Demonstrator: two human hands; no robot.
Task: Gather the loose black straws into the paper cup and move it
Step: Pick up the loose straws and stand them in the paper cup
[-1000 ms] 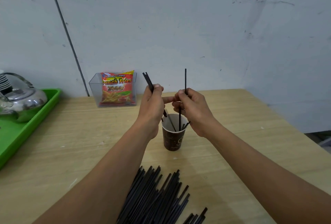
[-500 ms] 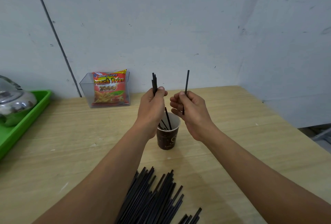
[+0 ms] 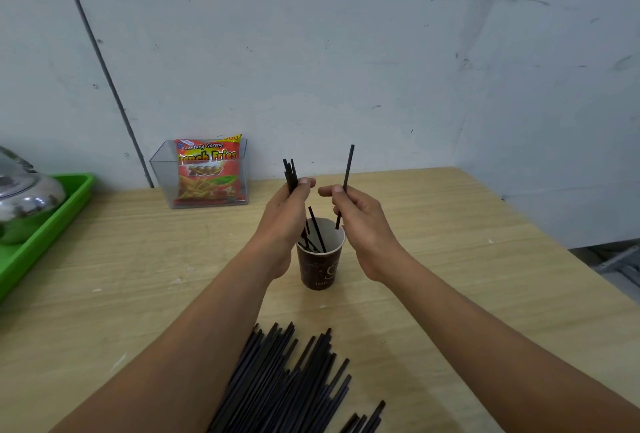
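Note:
A dark brown paper cup [image 3: 320, 268] stands upright on the wooden table [image 3: 467, 276], with a few black straws [image 3: 316, 233] leaning inside it. Just above and left of the cup, my left hand [image 3: 285, 216] grips a small bundle of black straws [image 3: 290, 174] that sticks up past my thumb. My right hand [image 3: 360, 221] is above the cup's right rim and pinches a single black straw [image 3: 347, 173], held nearly upright with its lower end over the cup. A large pile of loose black straws [image 3: 287, 384] lies on the table near me.
A clear plastic box [image 3: 162, 178] with a red snack bag [image 3: 207, 169] stands by the wall behind the cup. At far left a green tray [image 3: 45, 235] holds a shiny metal kettle [image 3: 26, 202]. The table's right edge drops off at right.
My hands have drawn slightly apart above the cup. The single straw in my right hand has risen and tilted a little to the right. The left bundle now stands more upright.

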